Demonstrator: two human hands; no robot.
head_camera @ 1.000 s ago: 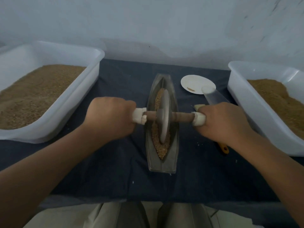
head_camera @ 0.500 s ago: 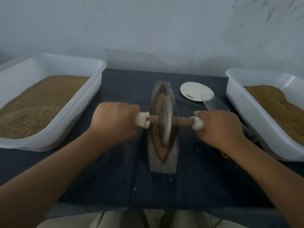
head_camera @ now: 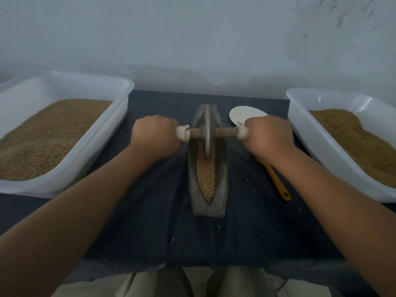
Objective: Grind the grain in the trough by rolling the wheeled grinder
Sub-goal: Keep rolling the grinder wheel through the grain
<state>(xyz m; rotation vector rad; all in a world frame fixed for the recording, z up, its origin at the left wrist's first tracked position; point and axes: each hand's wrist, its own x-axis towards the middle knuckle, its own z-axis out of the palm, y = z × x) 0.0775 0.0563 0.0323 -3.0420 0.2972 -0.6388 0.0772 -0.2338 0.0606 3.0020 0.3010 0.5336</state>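
1. Head view, looking down: trough [head_camera: 221, 168] on the dark surface [head_camera: 150, 211], long axis running straight away from the body, pointed near tip toward the lap.
2. Grinder [head_camera: 201, 132] upright in the trough toward its far end, wheel [head_camera: 207, 120] edge-down in the groove, axle [head_camera: 227, 131] crosswise, square to the trough.
3. Left hand [head_camera: 155, 136] on the left end, right hand [head_camera: 269, 136] on the right end; fingers [head_camera: 169, 126] curled tight and clamped on the white-capped handles. Both hands level, neither nearer than the other.
4. Grain [head_camera: 206, 174] filling the groove from the wheel back to the near tip, so almost all of it lying bodyward of the hands. Kernels apparently whole, though too small to be sure.
5. Far end beyond the wheel hidden; grain there or not, cannot tell.
6. Next move, most likely: an even pull straight back along the long axis, axle kept square to stop the wheel climbing a wall and spilling grain.
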